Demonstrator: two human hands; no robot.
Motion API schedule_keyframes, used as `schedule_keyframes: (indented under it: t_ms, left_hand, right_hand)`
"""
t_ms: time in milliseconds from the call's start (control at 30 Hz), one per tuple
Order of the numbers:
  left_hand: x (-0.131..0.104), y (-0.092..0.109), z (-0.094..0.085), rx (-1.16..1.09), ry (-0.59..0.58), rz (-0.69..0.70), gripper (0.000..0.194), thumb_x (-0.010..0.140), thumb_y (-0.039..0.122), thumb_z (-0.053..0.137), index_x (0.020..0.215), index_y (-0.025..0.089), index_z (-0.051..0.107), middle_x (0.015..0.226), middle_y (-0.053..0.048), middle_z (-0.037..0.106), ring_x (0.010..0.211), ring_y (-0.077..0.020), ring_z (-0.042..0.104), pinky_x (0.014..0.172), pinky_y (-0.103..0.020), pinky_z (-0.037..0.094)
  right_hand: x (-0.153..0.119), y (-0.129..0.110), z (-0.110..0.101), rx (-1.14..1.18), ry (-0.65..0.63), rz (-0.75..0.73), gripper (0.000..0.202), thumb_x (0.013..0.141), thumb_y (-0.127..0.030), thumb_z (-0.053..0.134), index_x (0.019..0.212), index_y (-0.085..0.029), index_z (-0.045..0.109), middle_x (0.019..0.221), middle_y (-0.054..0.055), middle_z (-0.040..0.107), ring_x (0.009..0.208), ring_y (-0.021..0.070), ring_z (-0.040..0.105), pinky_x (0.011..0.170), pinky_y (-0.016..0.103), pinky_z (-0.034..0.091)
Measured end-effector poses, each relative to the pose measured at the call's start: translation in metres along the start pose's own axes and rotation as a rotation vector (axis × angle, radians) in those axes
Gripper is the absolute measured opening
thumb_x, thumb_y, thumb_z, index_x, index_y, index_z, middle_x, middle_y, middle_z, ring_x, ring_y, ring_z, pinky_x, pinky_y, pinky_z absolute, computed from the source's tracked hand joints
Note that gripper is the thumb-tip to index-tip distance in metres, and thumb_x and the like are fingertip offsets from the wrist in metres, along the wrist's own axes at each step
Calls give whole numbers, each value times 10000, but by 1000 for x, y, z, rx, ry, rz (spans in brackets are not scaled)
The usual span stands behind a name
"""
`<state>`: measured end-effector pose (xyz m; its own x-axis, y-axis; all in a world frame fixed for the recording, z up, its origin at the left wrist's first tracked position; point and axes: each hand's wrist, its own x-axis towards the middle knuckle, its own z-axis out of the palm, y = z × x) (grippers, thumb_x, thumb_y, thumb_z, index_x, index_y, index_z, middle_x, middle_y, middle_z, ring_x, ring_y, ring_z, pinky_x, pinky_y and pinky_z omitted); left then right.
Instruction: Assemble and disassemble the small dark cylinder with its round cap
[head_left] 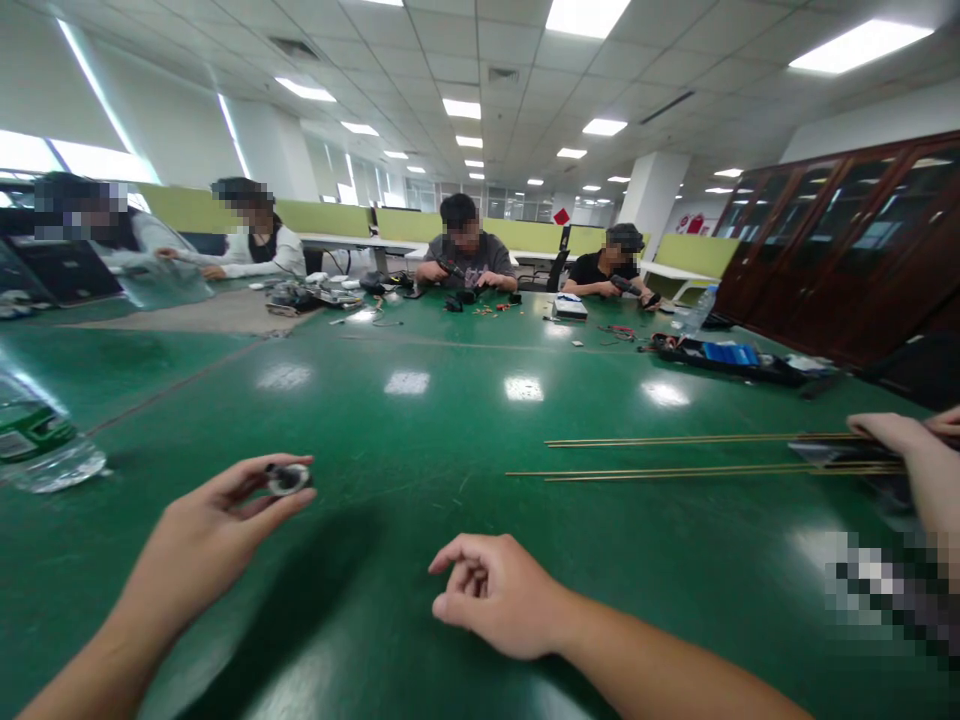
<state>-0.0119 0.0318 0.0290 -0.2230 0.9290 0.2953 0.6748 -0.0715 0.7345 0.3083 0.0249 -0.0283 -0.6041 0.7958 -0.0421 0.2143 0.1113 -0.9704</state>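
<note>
My left hand (202, 535) is raised a little above the green table (420, 420), at the left. Thumb and fingertips pinch a small round black-and-white part (289, 480), which has a pale rim and a dark stub on one side; its exact kind is too blurred to tell. Low in the middle, my right hand (499, 595) hovers over or rests on the table. Its fingers are loosely bent, with a gap between thumb and forefinger, and nothing shows in it.
A water bottle (45, 435) is at the left edge. Thin brass-coloured rods (675, 440) lie at right, under another person's hand (900, 440). Farther off are a tool tray (735, 360), a white box (568, 307) and several people working around the table.
</note>
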Motion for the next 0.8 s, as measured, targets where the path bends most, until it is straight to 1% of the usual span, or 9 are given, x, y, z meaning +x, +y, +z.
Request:
schedule_keyframes:
  t_ms: [67, 100, 200, 267, 367, 500, 600, 733, 800]
  left_hand:
    - [2, 18, 33, -149, -215, 28, 540, 798, 547, 709, 1246, 262, 611, 1171, -12, 709, 1010, -220, 701, 945, -370, 564]
    - [1, 29, 49, -162, -270, 84, 508, 816, 512, 707, 1251, 266, 612, 1191, -24, 697, 1024, -221, 695, 939, -355, 564]
    - [-7, 55, 91, -152, -372, 337, 368, 914, 404, 617, 1258, 272, 620, 1196, -56, 669, 1097, -221, 644, 952, -350, 540]
    - [-14, 57, 106, -148, -419, 461, 349, 943, 346, 583, 1284, 274, 605, 1191, -68, 657, 1100, -213, 632, 965, -350, 524]
    - [-24, 40, 114, -115, -417, 526, 399, 931, 319, 611, 1326, 279, 564, 1213, -74, 647, 1106, -215, 628, 974, -356, 514]
    - [-30, 19, 113, -82, -371, 471, 362, 885, 317, 679, 1229, 253, 587, 1142, -60, 675, 1048, -215, 645, 936, -351, 519]
    - [-31, 20, 113, -116, -405, 482, 268, 886, 284, 675, 1144, 250, 611, 1080, -37, 682, 1000, -187, 647, 898, -314, 520]
    - [-30, 24, 115, -164, -439, 532, 274, 885, 264, 679, 1152, 262, 618, 1091, -31, 681, 1010, -171, 644, 904, -293, 518]
    - [-29, 23, 115, -175, -439, 534, 287, 886, 267, 683, 1166, 268, 622, 1096, -31, 686, 1009, -169, 649, 902, -288, 520]
  right_hand:
    - [4, 2, -13, -8, 42, 6, 316, 792, -270, 744, 1085, -181, 669, 747, -18, 635, 584, 90, 513, 558, 208, 403]
    - [6, 4, -17, 4, 81, 8, 320, 790, -274, 747, 1080, -172, 657, 743, -19, 632, 581, 88, 509, 560, 207, 404]
    - [9, 9, -22, 75, 173, -24, 373, 777, -270, 756, 1099, -167, 599, 748, -26, 623, 576, 84, 506, 556, 203, 402]
    - [9, 10, -20, 94, 214, -50, 420, 770, -247, 754, 1137, -180, 562, 773, -29, 622, 577, 81, 505, 553, 199, 400]
    - [9, 10, -16, 104, 274, -67, 485, 759, -207, 747, 1188, -202, 522, 839, -23, 627, 585, 77, 512, 553, 197, 406]
    - [10, 9, -14, 77, 279, -61, 513, 740, -169, 737, 1207, -216, 529, 917, -6, 627, 577, 71, 509, 534, 198, 402]
    - [10, 8, -14, 49, 272, -62, 447, 752, -155, 715, 1172, -209, 572, 898, -6, 616, 583, 76, 503, 530, 202, 394]
    - [10, 7, -13, 48, 288, -61, 375, 756, -153, 700, 1119, -193, 614, 929, 7, 610, 609, 81, 503, 540, 203, 394]
    - [10, 7, -12, 31, 287, -51, 343, 760, -157, 696, 1095, -187, 629, 886, 3, 620, 599, 85, 495, 540, 206, 393]
